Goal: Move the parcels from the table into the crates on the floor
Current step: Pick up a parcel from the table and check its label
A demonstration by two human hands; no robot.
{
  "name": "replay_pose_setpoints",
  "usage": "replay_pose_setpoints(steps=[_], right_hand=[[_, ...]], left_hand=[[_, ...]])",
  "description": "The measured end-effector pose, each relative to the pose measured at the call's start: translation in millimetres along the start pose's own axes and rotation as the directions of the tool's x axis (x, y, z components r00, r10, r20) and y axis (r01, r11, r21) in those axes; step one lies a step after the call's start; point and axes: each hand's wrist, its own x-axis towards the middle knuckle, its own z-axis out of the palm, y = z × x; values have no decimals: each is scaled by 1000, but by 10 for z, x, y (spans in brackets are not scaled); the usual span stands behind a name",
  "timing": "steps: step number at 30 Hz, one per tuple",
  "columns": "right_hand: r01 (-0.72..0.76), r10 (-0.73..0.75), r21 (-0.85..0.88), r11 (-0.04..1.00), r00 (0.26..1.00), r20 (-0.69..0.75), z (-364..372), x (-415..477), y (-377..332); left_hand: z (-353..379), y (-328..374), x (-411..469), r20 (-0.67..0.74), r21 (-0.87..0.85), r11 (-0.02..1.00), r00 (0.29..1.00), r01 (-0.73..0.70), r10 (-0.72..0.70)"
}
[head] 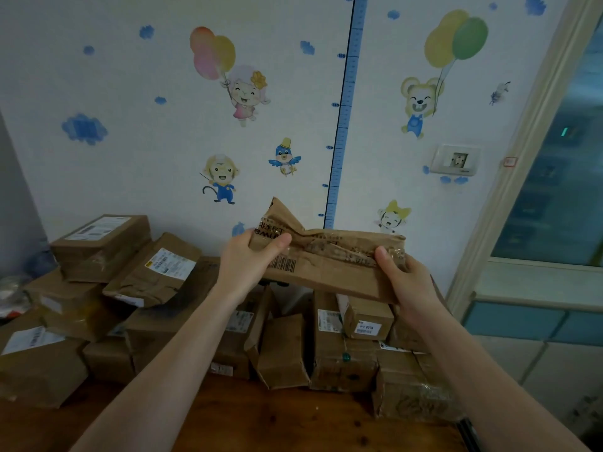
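Observation:
A long, crumpled brown parcel (pixel 329 256) with clear tape and a barcode label is held up in the air above the pile. My left hand (pixel 251 256) grips its left end, thumb on top. My right hand (pixel 404 275) grips its right end. Below them, several brown cardboard parcels (pixel 284 350) with white labels lie heaped on the wooden table (pixel 261 422). No crate is in view.
The heap spreads to the left, with a stacked box (pixel 101 246) and a flat parcel (pixel 156 272) on top. A wall with cartoon stickers stands right behind the table. A door frame (pixel 509 177) and a low cabinet (pixel 535 318) stand at the right.

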Motion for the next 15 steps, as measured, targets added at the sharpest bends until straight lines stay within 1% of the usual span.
replay_pose_setpoints(steps=[3,5,7,9,11,13,15], right_hand=[[94,-90,-129,987,995,32,-75,24,-39],[95,-83,-190,977,994,71,-123,59,-67],[120,-104,-157,980,989,103,-149,86,-72],[151,-138,-132,980,985,102,-148,94,-48],[169,-156,-167,971,984,89,-133,101,-15],[195,-183,-202,960,980,75,-103,50,-11],[226,-216,-226,947,974,69,-103,24,-7]], left_hand=[[6,-33,-15,-59,11,1000,998,-27,28],[0,-10,-16,-55,25,999,997,-45,47],[-10,-3,-8,-28,43,998,998,-51,52],[-7,8,3,30,87,996,999,-32,29],[9,22,19,64,134,991,998,7,-15],[21,30,32,17,172,985,1000,12,-15],[25,36,62,-60,265,964,997,-35,53]])
